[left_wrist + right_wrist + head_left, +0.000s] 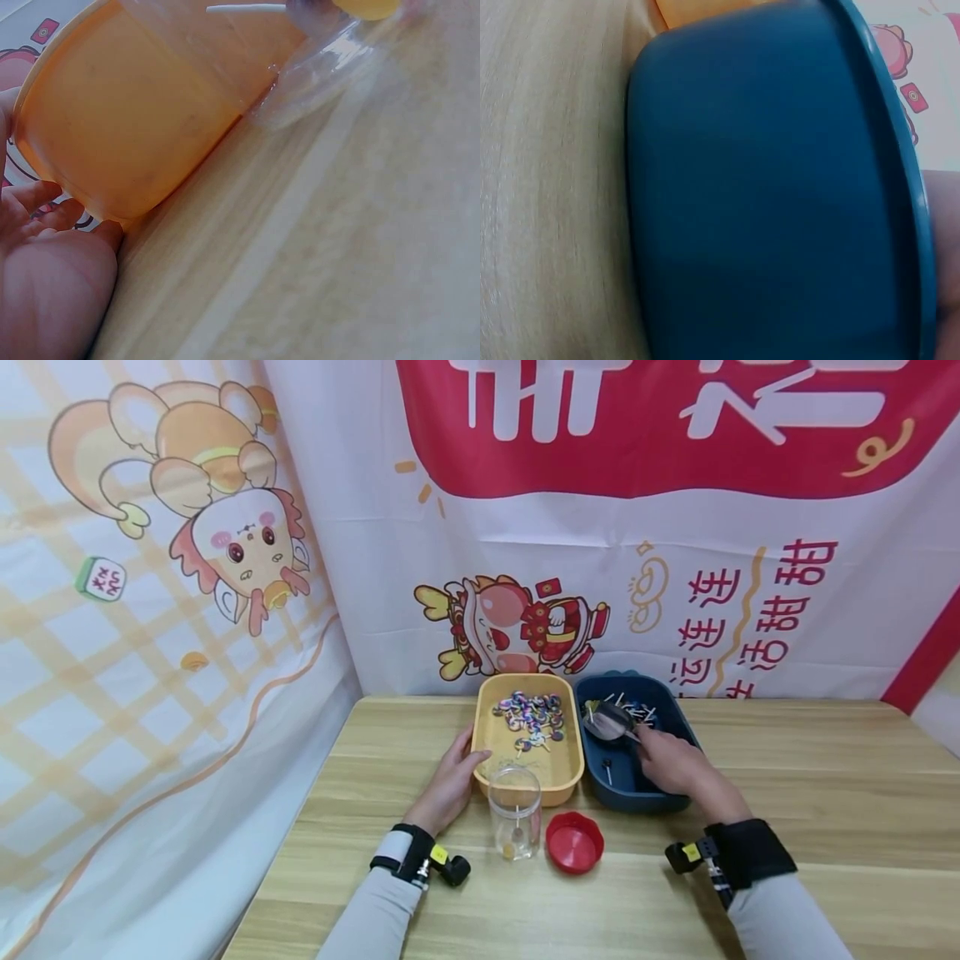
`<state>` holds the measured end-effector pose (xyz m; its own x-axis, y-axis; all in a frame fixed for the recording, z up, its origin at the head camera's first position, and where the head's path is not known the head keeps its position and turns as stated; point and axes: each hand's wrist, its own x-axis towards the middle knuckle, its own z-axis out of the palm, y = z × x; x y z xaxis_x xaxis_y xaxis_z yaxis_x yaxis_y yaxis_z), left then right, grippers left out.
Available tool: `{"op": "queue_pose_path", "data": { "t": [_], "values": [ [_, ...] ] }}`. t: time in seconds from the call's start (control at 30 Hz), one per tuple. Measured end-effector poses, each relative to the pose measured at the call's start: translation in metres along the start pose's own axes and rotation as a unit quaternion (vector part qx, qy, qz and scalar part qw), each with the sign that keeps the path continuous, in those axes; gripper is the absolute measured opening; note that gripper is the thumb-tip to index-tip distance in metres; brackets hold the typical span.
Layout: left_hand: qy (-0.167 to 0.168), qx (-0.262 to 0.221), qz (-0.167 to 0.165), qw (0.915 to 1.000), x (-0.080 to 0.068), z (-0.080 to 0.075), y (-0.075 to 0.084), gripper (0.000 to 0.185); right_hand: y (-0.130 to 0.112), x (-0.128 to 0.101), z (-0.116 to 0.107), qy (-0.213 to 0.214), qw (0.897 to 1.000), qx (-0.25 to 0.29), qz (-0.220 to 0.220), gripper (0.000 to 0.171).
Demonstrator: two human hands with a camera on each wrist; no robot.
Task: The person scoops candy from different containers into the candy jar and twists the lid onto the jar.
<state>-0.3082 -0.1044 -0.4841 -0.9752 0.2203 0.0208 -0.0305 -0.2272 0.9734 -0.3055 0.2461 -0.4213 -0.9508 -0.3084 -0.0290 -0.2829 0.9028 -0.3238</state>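
Observation:
My left hand [452, 781] holds the left wall of a yellow plastic bin [483, 727], thumb over the rim and fingers outside. Swirl-coloured lollipops [532, 712] lie in it, mostly toward its far end. In the head view my right hand [675, 764] grips the handle of a clear scoop [609, 723] inside a dark blue bin [617, 798]. The scoop's bowl is by a heap of dark lollipops [641, 713] with white sticks. From the right wrist, the blue bin's wall [772, 187] hides the scoop and most of the hand.
A clear jar [514, 818] stands before the yellow bin, with a few lollipops at its bottom. Right of it lies a red scalloped lid [574, 843]. Behind the wooden table [810, 777] hangs a printed cloth [360, 568]; another hangs at the left.

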Motion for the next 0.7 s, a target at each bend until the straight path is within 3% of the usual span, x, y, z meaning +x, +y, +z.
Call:
{"op": "queue_pose_path", "data": {
  "t": [0.17,0.7],
  "values": [
    [0.000,-0.004,0.002,1.0000,-0.001,0.000,-0.002,0.072,0.001,-0.001,0.001,0.003,1.000,0.009,-0.005,0.027],
    [0.000,0.001,0.000,1.0000,0.000,0.000,-0.001,0.072,0.013,0.000,-0.008,0.016,0.994,0.104,-0.041,0.027]
  ]
}}
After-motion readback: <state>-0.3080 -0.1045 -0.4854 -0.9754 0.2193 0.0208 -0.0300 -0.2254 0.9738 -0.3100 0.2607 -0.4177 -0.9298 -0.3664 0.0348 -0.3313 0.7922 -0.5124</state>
